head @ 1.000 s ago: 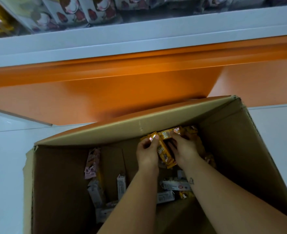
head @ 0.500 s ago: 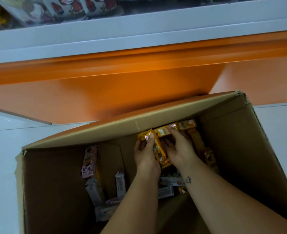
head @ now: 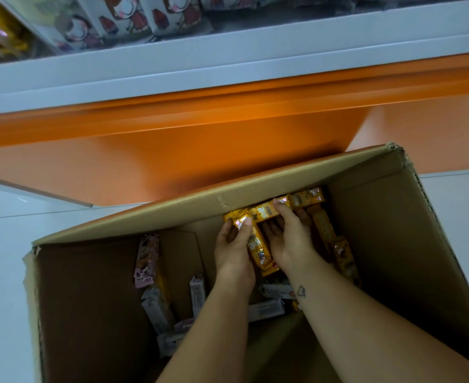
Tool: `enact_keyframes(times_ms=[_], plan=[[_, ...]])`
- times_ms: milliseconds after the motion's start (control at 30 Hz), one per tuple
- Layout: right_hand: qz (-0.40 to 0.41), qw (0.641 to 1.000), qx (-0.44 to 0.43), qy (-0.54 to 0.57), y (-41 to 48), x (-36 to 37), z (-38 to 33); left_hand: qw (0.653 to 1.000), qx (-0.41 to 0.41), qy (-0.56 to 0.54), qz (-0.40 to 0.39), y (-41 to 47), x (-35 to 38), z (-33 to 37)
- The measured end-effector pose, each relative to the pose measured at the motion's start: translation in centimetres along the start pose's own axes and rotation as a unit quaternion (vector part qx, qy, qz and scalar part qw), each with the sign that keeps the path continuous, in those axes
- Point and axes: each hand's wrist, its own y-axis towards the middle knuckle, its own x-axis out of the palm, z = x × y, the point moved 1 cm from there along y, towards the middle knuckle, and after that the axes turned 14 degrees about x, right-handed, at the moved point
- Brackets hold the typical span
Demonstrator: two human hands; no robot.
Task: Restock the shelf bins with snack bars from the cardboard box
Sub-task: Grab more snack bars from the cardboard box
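Box (head: 393,258) sits on the floor, its far side against the orange shelf base (head: 200,139). Bins (head: 134,20) are above, at the far edge of view.

Both hands are inside the box at its far wall. Left hand (head: 232,244) is curled round a clutch of yellow bars (head: 259,248), thumb on the top end. Right hand (head: 291,241) closes on the same clutch from the right, fingertips on a bar lying crosswise. Exact bar count in the grasp: cannot tell.

Other stock:
- spare yellow bars (head: 324,230) just right of the right hand
- pink bar (head: 145,258) against the far wall, left
- white bars (head: 197,293) on the box floor, near side

Step, as judged: gathering one flavour into a handful before lifting.

To do it well:
- Turn the crosswise bar parallel to the rest.
- Square the ends against the box wall.
- Squeeze from both sides, since the glossy wrappers likely slip.
- Lift clear of the far flap.
- Leave the spare ones for another handful rather than overfill.
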Motion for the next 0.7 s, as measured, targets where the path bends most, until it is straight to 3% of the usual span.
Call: enact_keyframes(times_ms=[233,433,700], plan=[[0.037,0.997,-0.052,-0.048,0.4,-0.2,0.9,0.995,0.018,0.085,-0.051,-0.4,-0.6,0.7],[0.044,0.995,-0.076,-0.043,0.1,0.1,1.2,0.994,0.035,0.081,-0.062,-0.5,-0.7,1.7],[0.103,0.981,-0.154,-0.063,-1.7,1.0,1.4,0.982,0.059,0.114,-0.135,-0.8,-0.9,2.4]])
